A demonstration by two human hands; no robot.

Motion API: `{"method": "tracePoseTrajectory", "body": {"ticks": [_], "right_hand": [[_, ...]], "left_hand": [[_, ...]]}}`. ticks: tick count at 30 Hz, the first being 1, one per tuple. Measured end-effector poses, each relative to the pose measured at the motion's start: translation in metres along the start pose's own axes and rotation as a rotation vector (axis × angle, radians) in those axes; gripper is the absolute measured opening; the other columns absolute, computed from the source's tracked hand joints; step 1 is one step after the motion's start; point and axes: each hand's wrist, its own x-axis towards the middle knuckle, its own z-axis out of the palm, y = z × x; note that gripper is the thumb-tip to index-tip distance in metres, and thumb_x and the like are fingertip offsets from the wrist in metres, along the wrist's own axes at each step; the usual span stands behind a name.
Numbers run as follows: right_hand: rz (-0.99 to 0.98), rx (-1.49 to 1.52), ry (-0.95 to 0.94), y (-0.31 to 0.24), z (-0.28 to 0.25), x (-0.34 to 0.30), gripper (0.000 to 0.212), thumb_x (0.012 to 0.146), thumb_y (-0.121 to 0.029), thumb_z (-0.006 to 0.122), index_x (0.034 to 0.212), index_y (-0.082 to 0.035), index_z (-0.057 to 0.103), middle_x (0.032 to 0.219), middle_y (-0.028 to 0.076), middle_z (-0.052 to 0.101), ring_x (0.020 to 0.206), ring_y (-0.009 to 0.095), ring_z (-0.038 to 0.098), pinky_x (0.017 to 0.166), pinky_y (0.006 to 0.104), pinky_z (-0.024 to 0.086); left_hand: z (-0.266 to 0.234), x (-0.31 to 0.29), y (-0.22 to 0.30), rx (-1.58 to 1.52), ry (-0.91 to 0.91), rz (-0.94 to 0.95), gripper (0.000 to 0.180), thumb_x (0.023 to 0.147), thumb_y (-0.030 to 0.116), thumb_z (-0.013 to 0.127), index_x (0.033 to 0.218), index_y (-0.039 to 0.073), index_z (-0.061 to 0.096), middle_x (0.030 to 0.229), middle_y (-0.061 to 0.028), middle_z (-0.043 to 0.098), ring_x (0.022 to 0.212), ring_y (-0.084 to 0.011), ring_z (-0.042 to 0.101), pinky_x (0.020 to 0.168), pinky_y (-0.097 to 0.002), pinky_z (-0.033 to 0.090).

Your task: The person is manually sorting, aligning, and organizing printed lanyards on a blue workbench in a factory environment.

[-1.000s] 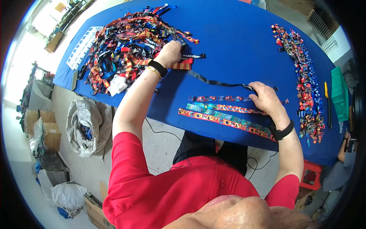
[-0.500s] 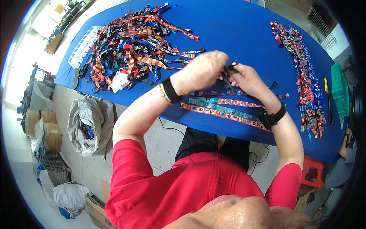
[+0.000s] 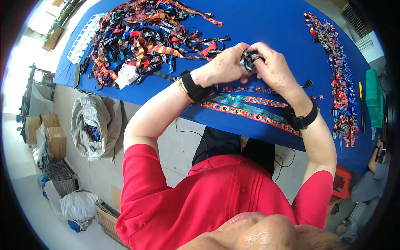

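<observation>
Above the blue table (image 3: 266, 25), my left hand (image 3: 225, 64) and my right hand (image 3: 277, 71) come together around a bunched dark strap (image 3: 248, 61) with grey and black parts. Fingers of both hands are closed on it; how it is folded is partly hidden. Just below my hands, several printed lanyard straps lie stretched side by side along the near table edge. Among them are a red and yellow strap (image 3: 246, 113) and a teal one (image 3: 262, 109). My right wrist is over their right ends.
A large tangled heap of lanyards (image 3: 137, 46) covers the table's left, with a crumpled white piece (image 3: 127, 76) on it. Long rows of lanyards (image 3: 341, 83) lie at right, near a yellow pen-like tool (image 3: 361, 90) and green bin (image 3: 373, 98). A sack (image 3: 93, 129) stands on the floor.
My hands have drawn closer together, and the right hand has turned up with its fingers over the dark strap. The view has shifted slightly, so the table sits higher.
</observation>
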Motion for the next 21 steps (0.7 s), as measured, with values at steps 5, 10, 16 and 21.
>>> {"method": "tracePoseTrajectory", "body": {"ticks": [5, 10, 16, 21], "right_hand": [[-0.185, -0.502, 0.201, 0.074, -0.04, 0.013, 0.013, 0.1, -0.014, 0.056, 0.109, -0.004, 0.059, 0.091, 0.026, 0.069, 0.09, 0.047, 0.067, 0.074, 0.055, 0.053], [-0.039, -0.64, 0.177, 0.097, -0.079, -0.009, 0.049, 0.092, -0.019, 0.069, 0.136, -0.001, 0.055, 0.115, 0.022, 0.069, 0.098, 0.032, 0.07, 0.084, 0.0417, 0.055], [0.054, -0.412, 0.042, 0.074, -0.063, -0.013, 0.05, 0.09, -0.019, 0.071, 0.136, -0.004, 0.058, 0.124, 0.018, 0.066, 0.097, 0.025, 0.068, 0.088, 0.0368, 0.055], [-0.076, 0.132, -0.084, 0.028, -0.015, -0.01, 0.072, 0.087, -0.009, 0.076, 0.153, -0.016, 0.045, 0.141, 0.011, 0.057, 0.103, 0.016, 0.067, 0.085, 0.0295, 0.057]], "left_hand": [[-0.068, 0.0, -0.028, 0.618, 0.266, 0.045, 0.023, 0.089, 0.007, 0.064, 0.111, 0.002, 0.068, 0.088, -0.0175, 0.073, 0.082, -0.0273, 0.073, 0.07, -0.0389, 0.058], [-0.173, -0.042, -0.049, 1.2, 0.588, -0.351, 0.017, 0.087, 0.013, 0.067, 0.094, -0.002, 0.068, 0.095, -0.0274, 0.071, 0.092, -0.0403, 0.072, 0.082, -0.0472, 0.059], [-0.193, -0.025, -0.067, 1.04, 0.609, -0.14, 0.018, 0.088, 0.011, 0.064, 0.1, 0.0, 0.071, 0.092, -0.0196, 0.074, 0.088, -0.0351, 0.073, 0.08, -0.0447, 0.058], [-0.093, -0.015, -0.01, 0.384, 0.258, 0.085, 0.012, 0.097, 0.008, 0.062, 0.104, 0.002, 0.07, 0.084, -0.0046, 0.071, 0.08, -0.012, 0.067, 0.074, -0.0292, 0.054]]}}
